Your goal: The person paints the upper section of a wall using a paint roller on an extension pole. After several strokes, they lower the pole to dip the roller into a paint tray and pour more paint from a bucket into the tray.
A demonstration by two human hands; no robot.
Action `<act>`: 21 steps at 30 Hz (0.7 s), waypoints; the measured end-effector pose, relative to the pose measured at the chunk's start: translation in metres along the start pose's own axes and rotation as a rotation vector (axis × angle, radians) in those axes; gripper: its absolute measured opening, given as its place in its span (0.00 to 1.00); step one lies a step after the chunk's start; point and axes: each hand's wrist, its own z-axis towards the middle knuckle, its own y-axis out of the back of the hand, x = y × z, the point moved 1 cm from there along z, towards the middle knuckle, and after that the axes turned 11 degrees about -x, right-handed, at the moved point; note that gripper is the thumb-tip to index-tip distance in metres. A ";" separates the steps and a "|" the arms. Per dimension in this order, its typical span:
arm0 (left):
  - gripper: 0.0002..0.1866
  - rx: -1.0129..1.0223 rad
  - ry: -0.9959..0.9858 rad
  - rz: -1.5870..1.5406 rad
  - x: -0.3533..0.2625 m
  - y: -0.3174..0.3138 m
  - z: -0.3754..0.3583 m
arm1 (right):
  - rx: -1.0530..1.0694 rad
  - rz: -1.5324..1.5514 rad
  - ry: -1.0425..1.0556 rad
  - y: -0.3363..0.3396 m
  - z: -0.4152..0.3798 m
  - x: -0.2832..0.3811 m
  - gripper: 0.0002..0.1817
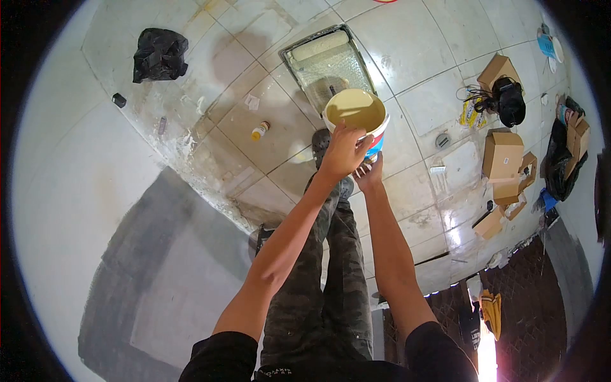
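My left hand [345, 149] grips the near rim of a paint bucket [381, 134], its fingers over the edge. The bucket is white outside with a red and blue label, and its inside looks cream-yellow. Below it, my right hand [368, 172] is closed around the lower part, with some of the fingers hidden. The bucket is held tilted above the floor, overlapping the near end of a black paint tray [364, 60]. A paint roller [320, 46] with a pale cover lies across the tray's far end. The tray's ribbed surface looks wet.
A black plastic bag [160, 55] lies at the upper left. A small yellow-labelled bottle [260, 130] is on the tiled floor. Open cardboard boxes [503, 156] and a black bag [508, 102] stand at the right. Grey paint [137, 254] covers part of the left wall.
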 end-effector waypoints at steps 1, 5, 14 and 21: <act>0.12 -0.007 0.000 -0.005 -0.001 0.000 0.000 | -0.001 0.003 0.003 0.000 0.000 0.000 0.40; 0.11 -0.056 -0.031 -0.020 -0.002 -0.003 -0.001 | 0.005 0.003 0.002 -0.001 -0.002 0.002 0.39; 0.12 0.023 0.041 -0.023 -0.017 0.005 -0.006 | 0.030 0.014 0.012 0.002 -0.003 0.003 0.40; 0.11 -0.021 0.009 -0.034 -0.019 0.004 -0.006 | 0.030 0.022 -0.015 0.004 0.000 0.001 0.42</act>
